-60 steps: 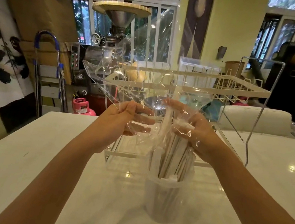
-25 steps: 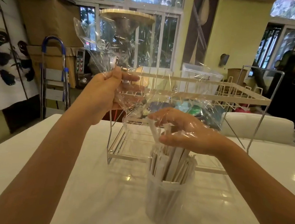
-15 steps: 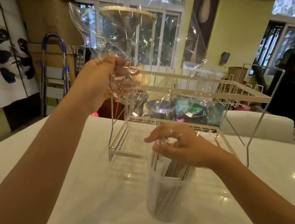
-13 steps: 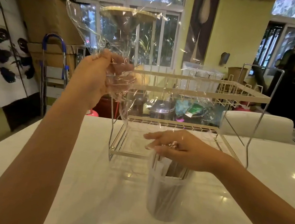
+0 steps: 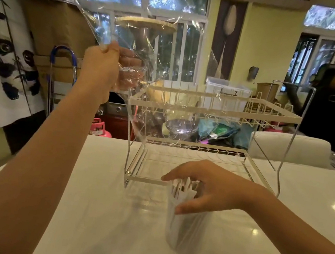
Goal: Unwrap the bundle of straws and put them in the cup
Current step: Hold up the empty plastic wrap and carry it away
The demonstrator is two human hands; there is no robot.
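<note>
A frosted plastic cup (image 5: 184, 232) stands on the white table (image 5: 88, 212) in front of me. Paper-wrapped straws (image 5: 183, 189) stand inside it, their tops just above the rim. My right hand (image 5: 207, 186) curls over the cup's top, fingers on the far rim and thumb on the near side. My left hand (image 5: 108, 67) is raised high at the left and grips the clear plastic wrapper (image 5: 149, 57), which hangs free of the straws in a wide crinkled sheet.
A two-tier wire dish rack (image 5: 213, 109) stands on the table right behind the cup. A white chair back (image 5: 290, 148) sits beyond the table at the right. Shelves, a ladder and machines fill the room behind.
My left hand pulled the clear wrapper up and off the straws and lifted it to the upper left. My right hand pushed the straws down and settled over the cup's top.
</note>
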